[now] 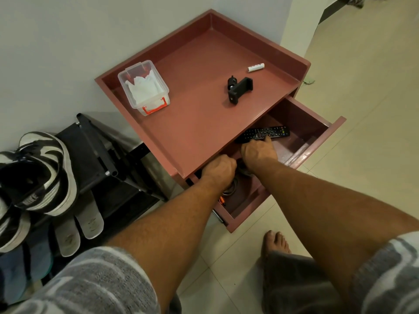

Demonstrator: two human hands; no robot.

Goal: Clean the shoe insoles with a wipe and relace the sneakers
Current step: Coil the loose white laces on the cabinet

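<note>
A pair of black-and-white sneakers (43, 171) lies on top of a black shoe rack at the left. Below them, two grey insoles (79, 225) stick out over the rack's edge. A clear plastic box of white wipes (145, 87) with an orange latch stands on the red cabinet top (195, 114). Both hands reach into the open drawer (317, 141). My left hand (218, 169) is curled at the tabletop's edge, its fingers hidden. My right hand (258, 152) lies knuckles up, fingertips on a black remote control (265, 132). A dark object between the hands is mostly hidden.
A black phone-holder clamp (239, 89) and a small white tube (256, 67) lie on the cabinet top. Coiled grey cords (233, 189) and an orange-tipped item (222, 200) sit in the drawer. Dark slippers fill the rack's lower shelf. My bare foot (275, 243) stands on the tiled floor.
</note>
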